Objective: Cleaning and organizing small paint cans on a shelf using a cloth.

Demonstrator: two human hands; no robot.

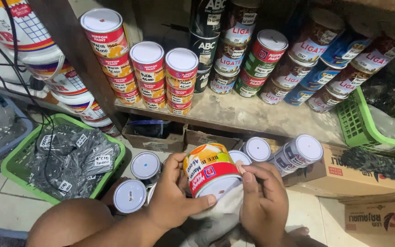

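Orange-and-red paint tin (210,170), lid white

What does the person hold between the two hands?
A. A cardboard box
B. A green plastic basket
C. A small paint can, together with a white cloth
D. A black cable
C: the left hand and the right hand hold a small paint can, and a white cloth lies against its underside; the green basket stands apart on the floor.

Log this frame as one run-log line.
left hand: grips paint can | right hand: presses white cloth to can lid | near: white-lidded cans on floor | behind: shelf of stacked cans
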